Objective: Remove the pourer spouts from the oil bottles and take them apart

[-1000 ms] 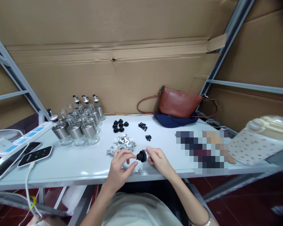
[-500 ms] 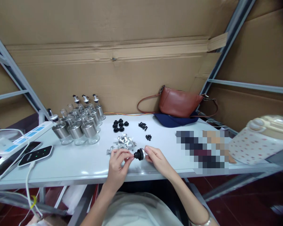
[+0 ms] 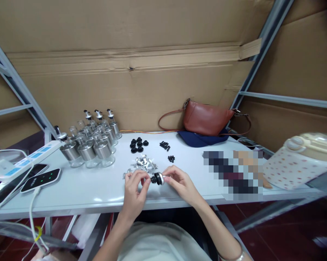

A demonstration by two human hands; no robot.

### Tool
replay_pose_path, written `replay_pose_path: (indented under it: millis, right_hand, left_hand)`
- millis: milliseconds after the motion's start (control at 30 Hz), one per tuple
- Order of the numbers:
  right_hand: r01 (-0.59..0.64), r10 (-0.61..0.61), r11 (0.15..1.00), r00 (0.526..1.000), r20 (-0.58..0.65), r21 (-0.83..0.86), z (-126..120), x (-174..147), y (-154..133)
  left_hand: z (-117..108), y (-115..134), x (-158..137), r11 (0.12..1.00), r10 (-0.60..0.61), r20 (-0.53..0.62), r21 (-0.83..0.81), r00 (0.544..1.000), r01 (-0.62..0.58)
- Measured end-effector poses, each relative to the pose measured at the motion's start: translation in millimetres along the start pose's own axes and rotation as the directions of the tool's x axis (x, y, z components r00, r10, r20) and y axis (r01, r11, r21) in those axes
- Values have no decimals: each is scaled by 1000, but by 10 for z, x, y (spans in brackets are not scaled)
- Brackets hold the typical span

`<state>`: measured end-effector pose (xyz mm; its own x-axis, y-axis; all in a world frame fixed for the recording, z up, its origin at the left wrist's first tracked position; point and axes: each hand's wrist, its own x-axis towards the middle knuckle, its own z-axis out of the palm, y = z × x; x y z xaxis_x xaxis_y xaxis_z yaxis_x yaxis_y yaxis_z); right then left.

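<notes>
Between my two hands, above the front of the table, lies a bottle pourer (image 3: 158,178) on its side, with a ribbed black stopper and a silver cap. My left hand (image 3: 136,186) pinches the stopper end between thumb and fingers. At the silver end, my right hand (image 3: 181,183) grips the pourer with thumb and forefinger. Just beyond them is a loose pile of silver pourer tops (image 3: 144,162). Farther back sit several black ribbed stoppers (image 3: 137,145), some small black sticks (image 3: 164,145) and tiny black caps (image 3: 171,158).
Glass bottles with steel sleeves (image 3: 88,152) stand at left, a few fitted with pourers. A power strip (image 3: 29,161) and a black-faced device (image 3: 42,179) lie left of them. A brown handbag (image 3: 207,117) rests on a navy cap (image 3: 198,139); a dotted container (image 3: 296,163) is at right.
Both hands have shifted slightly left with the pourer. My right-hand fingers have changed position around its silver end.
</notes>
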<state>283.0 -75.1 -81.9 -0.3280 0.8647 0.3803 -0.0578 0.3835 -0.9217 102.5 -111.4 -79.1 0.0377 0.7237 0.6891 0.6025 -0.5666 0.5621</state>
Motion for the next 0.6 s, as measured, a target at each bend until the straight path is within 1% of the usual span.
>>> replay_pose_path:
  millis: [100, 167, 267, 333, 400, 533, 600]
  right_hand:
    - [81, -81, 996, 997, 11, 35, 15, 7, -7]
    - [104, -104, 994, 995, 0, 29, 18, 12, -12]
    - [50, -50, 999, 997, -63, -7, 6, 15, -12]
    - [-15, 13, 1000, 994, -110, -13, -4, 17, -13]
    - [-64, 65, 998, 991, -119, 12, -11, 19, -21]
    - [-148, 151, 985, 988, -35, 91, -14, 22, -50]
    - [-204, 202, 974, 979, 29, 96, -17, 23, -63]
  left_hand:
    - [6, -23, 6, 994, -86, -17, -64, 996, 84]
    - [18, -41, 5, 985, -137, -11, -102, 990, 135]
    - [37, -52, 0, 971, -164, 26, -174, 986, 166]
    - [41, -44, -2, 969, -118, 32, -214, 992, 122]
    - [34, -28, 0, 974, -45, 22, -222, 999, 49]
    - [9, -6, 11, 979, 63, -13, -193, 998, -64]
    - [6, -9, 11, 978, 106, -23, -179, 994, -108]
